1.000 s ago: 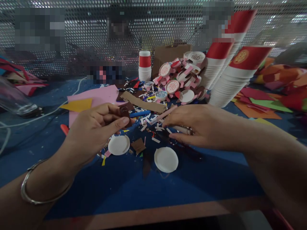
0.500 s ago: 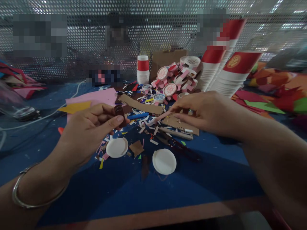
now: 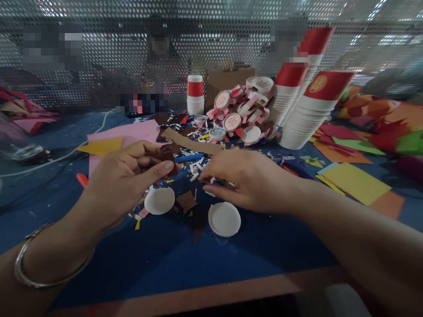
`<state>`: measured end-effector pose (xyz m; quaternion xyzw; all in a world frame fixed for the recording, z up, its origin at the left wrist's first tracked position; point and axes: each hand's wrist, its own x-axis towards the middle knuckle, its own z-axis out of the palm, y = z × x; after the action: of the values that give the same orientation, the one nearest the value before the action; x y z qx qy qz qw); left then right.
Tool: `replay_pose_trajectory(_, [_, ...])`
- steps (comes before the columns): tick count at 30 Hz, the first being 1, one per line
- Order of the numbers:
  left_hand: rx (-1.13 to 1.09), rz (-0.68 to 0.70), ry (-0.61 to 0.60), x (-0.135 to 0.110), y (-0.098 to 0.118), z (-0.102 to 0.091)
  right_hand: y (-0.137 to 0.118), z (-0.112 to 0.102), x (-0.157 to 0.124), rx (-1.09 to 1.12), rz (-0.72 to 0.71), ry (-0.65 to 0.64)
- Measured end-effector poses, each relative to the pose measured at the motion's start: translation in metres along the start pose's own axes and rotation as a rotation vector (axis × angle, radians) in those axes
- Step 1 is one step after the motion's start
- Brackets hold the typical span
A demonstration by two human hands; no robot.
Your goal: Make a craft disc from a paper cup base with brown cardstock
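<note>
My left hand (image 3: 132, 174) pinches a small dark brown piece of paper (image 3: 169, 160) between thumb and fingers, left of centre. My right hand (image 3: 244, 176) hangs low over the scrap pile, with thumb and fingers apart and nothing visible between them. Below its fingertips lies a shallow white lid (image 3: 224, 219). A second white lid (image 3: 160, 200) sits under my left hand, beside a brown paper square (image 3: 187, 201). A blue pen-like stick (image 3: 189, 158) lies between my hands among paper scraps (image 3: 196, 166).
Behind the scraps is a heap of decorated lids with pink tabs (image 3: 232, 122). Tall stacks of red and white cups (image 3: 297, 116) stand right of it. Coloured paper sheets (image 3: 357, 180) lie at right, pink paper (image 3: 132, 132) at left. A perforated metal screen (image 3: 205, 44) closes the back.
My right hand has moved left and down over the scraps. The pink strip seen at its fingers earlier no longer shows there. My left hand keeps its hold on the brown paper.
</note>
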<state>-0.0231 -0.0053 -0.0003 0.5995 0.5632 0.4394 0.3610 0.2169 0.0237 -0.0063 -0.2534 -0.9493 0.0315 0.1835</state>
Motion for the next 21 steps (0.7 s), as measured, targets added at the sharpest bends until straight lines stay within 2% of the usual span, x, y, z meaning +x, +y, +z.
replay_pose_trajectory(5, [0.175,0.084,-0.032,-0.002,-0.003,-0.001,-0.004,0.004,0.002,0.006,-0.023,-0.018])
replay_pose_trajectory(8, [0.094,0.087,-0.109,0.000,-0.010,0.001,-0.004,0.005,0.002,0.029,-0.028,-0.028])
replay_pose_trajectory(11, [0.040,0.084,-0.152,0.004,-0.016,0.004,-0.008,0.009,0.006,0.012,-0.054,-0.091])
replay_pose_trajectory(18, [0.119,0.062,-0.053,0.005,-0.007,0.005,-0.021,0.017,0.019,-0.104,-0.103,-0.221])
replay_pose_trajectory(21, [0.148,0.050,-0.022,0.004,-0.004,0.004,-0.021,0.017,0.020,-0.110,-0.122,-0.213])
